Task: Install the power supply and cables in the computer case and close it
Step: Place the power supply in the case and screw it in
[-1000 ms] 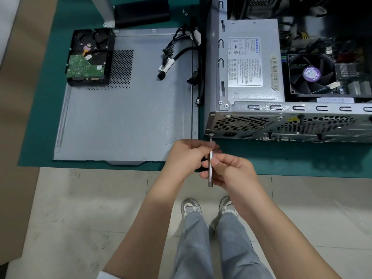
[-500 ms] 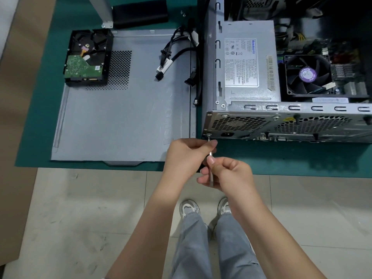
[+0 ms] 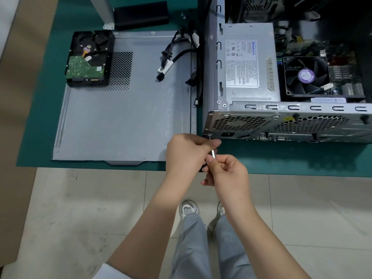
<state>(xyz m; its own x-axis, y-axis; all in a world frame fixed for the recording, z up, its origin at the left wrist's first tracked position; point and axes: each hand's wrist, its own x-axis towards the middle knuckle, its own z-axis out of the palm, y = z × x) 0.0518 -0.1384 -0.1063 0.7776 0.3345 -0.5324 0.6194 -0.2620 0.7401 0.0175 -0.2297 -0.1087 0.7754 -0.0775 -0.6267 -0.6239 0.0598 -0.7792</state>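
The open computer case (image 3: 291,125) lies on its side at the right of the green mat. Inside it sits the grey power supply (image 3: 247,65), with a black fan to its right. A thin silver screwdriver (image 3: 213,153) points at the case's lower left rear corner, where a screw (image 3: 209,135) shows. My left hand (image 3: 187,152) pinches the shaft near the tip. Behind it, my right hand (image 3: 227,172) grips the handle, which is mostly hidden. Loose black cables (image 3: 177,55) hang out of the case's left side.
The grey side panel (image 3: 120,117) lies flat left of the case. A hard drive (image 3: 88,59) rests on its far left corner. A black block (image 3: 141,15) and a metal post stand at the back. The table edge runs just under my hands.
My right hand has slid forward along the screwdriver, covering more of the handle. The tip stays at the corner screw and my left hand has barely moved.
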